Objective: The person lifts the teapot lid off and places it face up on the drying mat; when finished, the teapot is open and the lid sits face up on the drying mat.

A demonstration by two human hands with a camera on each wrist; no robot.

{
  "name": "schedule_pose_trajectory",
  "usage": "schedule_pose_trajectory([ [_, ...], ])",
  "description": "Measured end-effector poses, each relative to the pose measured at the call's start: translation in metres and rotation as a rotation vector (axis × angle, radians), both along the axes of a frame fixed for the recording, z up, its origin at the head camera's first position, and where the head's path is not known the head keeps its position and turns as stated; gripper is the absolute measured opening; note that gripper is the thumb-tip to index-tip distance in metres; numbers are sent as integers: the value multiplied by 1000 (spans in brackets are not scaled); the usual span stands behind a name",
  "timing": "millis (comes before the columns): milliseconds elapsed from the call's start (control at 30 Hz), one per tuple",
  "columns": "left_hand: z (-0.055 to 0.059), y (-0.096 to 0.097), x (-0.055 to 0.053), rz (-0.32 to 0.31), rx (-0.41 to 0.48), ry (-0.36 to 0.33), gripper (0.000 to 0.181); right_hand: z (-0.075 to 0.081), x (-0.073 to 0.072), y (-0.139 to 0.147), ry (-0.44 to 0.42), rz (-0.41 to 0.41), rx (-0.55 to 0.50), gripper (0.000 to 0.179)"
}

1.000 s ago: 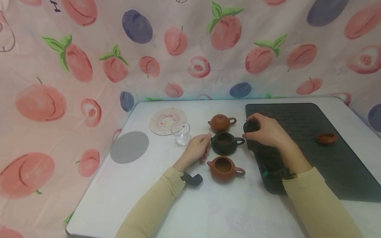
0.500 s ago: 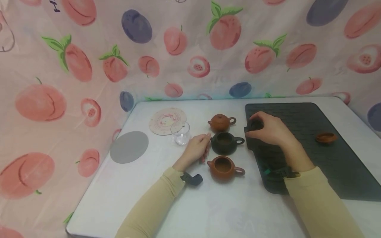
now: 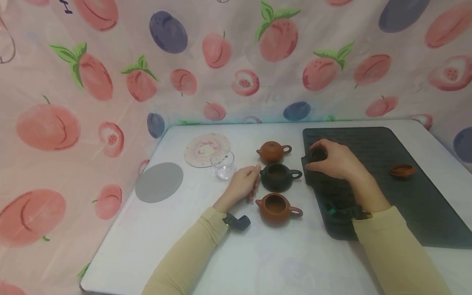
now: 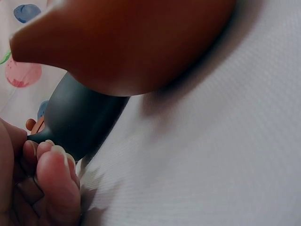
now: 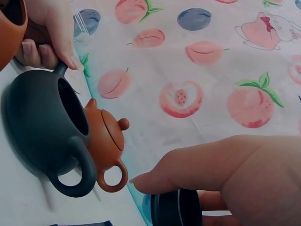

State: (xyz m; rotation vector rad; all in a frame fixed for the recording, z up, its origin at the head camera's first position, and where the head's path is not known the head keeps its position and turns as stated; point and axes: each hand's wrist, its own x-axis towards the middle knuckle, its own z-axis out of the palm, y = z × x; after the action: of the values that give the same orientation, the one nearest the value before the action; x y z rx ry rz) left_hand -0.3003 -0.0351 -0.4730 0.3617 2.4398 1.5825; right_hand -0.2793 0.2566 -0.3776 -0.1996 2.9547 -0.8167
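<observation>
lid [image 3: 318, 154], dark and round, is clamped between thumb and fingers of the right hand [image 3: 333, 160]; since a second ago it has been carried slightly right, from beside the black teapot [image 3: 278, 183] to the left edge of the dark tray [image 3: 372, 200]. its removal thus appears complete. the teapot's spout is pinched by the left hand [image 3: 242, 183]. no brand is legible; a dark mark [image 3: 67, 6] on the backdrop [image 3: 217, 96], far left, cannot be read.
</observation>
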Motion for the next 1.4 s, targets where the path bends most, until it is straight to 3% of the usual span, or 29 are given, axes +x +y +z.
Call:
schedule_pose_trajectory([
  [200,-2,-1,0,-9,19,26,51,1,1,1,-6,-1,-8,68],
  [1100,-1,-1,0,-15,22,26,53,4,1,11,31,19,-42,60],
  [1400,-2,0,0,-11,14,22,53,4,2,16,25,8,-53,68],
])
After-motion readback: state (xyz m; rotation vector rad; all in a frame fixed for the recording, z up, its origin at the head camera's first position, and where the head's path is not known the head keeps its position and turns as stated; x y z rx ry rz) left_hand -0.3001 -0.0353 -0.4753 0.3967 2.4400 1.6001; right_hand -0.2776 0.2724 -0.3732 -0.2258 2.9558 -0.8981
